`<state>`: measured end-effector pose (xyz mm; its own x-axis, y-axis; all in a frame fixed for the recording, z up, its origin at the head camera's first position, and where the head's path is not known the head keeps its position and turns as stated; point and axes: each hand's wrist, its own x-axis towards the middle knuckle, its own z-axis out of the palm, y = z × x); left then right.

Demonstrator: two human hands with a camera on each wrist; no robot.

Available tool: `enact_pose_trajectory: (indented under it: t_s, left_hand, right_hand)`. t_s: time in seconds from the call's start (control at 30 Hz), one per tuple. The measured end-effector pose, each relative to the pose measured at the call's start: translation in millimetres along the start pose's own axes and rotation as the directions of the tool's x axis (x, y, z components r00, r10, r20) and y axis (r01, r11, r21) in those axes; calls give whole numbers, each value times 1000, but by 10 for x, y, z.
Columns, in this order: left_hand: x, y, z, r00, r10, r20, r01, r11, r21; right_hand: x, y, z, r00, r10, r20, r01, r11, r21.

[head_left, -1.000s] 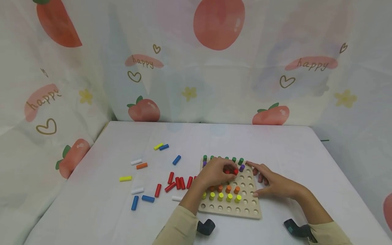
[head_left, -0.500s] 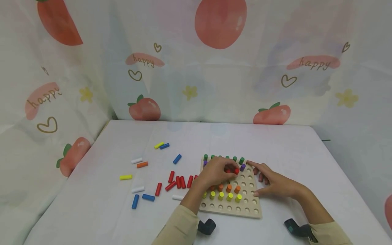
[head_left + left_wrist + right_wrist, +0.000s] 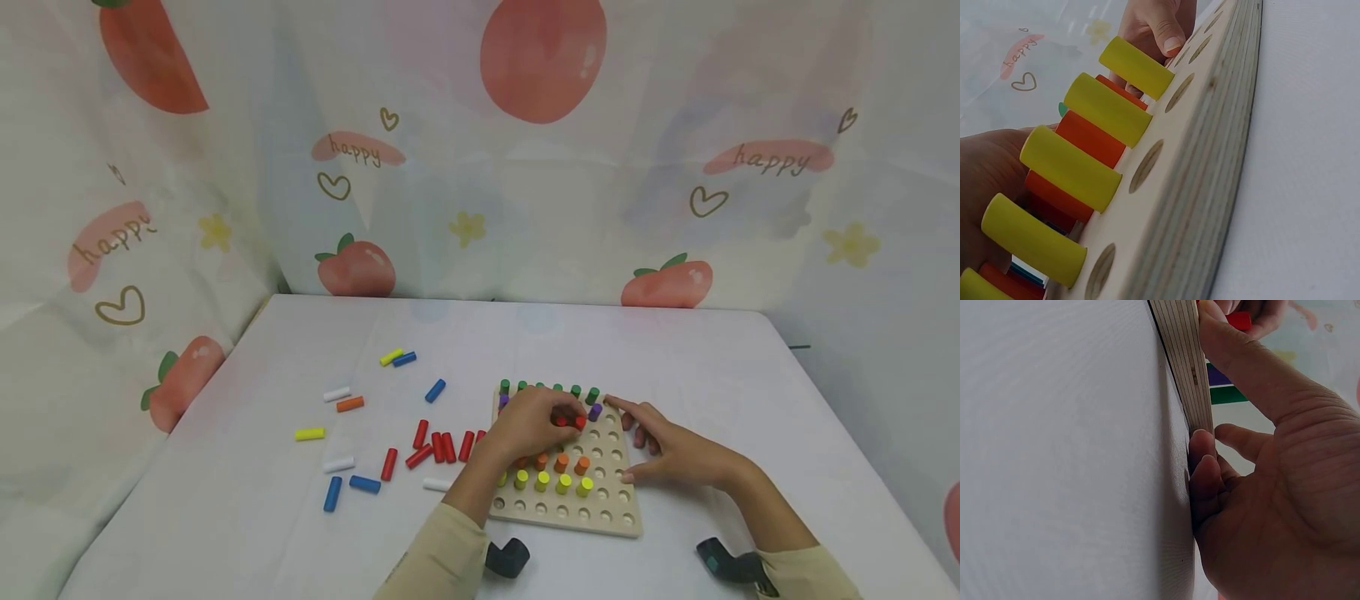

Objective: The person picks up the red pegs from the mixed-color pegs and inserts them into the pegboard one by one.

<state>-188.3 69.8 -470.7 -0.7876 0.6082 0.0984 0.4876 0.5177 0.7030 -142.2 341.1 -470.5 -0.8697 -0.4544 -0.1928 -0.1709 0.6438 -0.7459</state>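
My left hand (image 3: 531, 423) reaches over the wooden pegboard (image 3: 562, 520), thumb and fingertips pinching a red peg (image 3: 581, 423). Another red peg (image 3: 561, 422) stands just left of it, partly hidden by the fingers. Against the board's right side rests my right hand (image 3: 678, 450), its index finger at the far corner and its thumb on the edge. In the right wrist view, two curled fingertips (image 3: 1204, 478) touch the board's side. Upright yellow pegs (image 3: 1110, 109) and orange pegs (image 3: 1090, 136) stand in rows; purple (image 3: 595, 412) and green pegs (image 3: 593, 396) line the far rows.
Several loose red pegs (image 3: 448, 447) lie left of the board, one white peg (image 3: 437, 484) nearer it. Further left are blue (image 3: 365, 484), white (image 3: 339, 464), orange (image 3: 350, 404) and yellow pegs (image 3: 310, 434). A patterned curtain (image 3: 465, 167) stands behind the white table (image 3: 225, 508).
The camera view shifts slightly. Both hands keep nearly the same place, the left at the red peg and the right against the board.
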Motion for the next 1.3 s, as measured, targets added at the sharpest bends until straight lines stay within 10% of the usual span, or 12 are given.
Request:
enact_pose_trajectory:
  t_s: [1.3]
  left_hand:
    - [-233, 97, -307, 998, -14, 61, 20, 996, -89]
  right_hand:
    - [16, 14, -4, 1000, 8, -4, -8, 1000, -20]
